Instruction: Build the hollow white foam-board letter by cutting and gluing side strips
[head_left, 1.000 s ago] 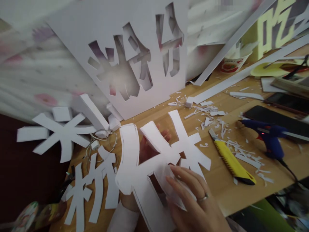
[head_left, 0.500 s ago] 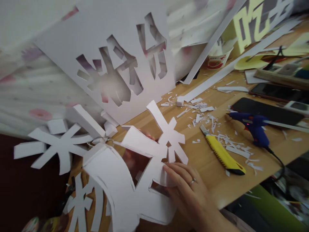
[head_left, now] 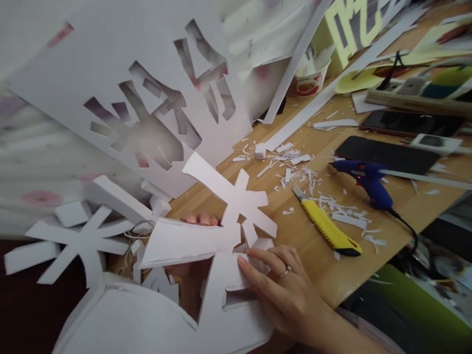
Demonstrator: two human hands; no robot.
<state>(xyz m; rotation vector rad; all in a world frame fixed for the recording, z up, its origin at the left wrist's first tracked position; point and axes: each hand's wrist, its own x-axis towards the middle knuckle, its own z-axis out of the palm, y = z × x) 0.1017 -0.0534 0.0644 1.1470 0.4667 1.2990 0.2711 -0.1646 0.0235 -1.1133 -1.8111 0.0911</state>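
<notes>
A large white 3D character [head_left: 221,241], cut from foam board or card with raised side walls, fills the lower middle of the view, tilted toward me. Three fingertips of my left hand [head_left: 201,218] curl over its far edge; the rest of that hand is mostly hidden beneath it. My right hand [head_left: 285,282], with a ring on one finger, grips the right side, fingers on the top face and edge. Its thumb is out of sight. To the left lies a smaller white star-like piece [head_left: 83,241] with thick walls.
A white board [head_left: 206,142] with cut-out characters leans at the back. On the wooden table [head_left: 324,280] lie a yellow utility knife [head_left: 328,226], a blue glue gun [head_left: 368,179], a black phone [head_left: 391,153] and paper scraps [head_left: 313,177]. A paper cup [head_left: 311,81] stands farther back.
The white character has turned and tilted, its lower left part swinging closer to me. My left fingertips show more clearly over its far edge. The whole view has shifted slightly right.
</notes>
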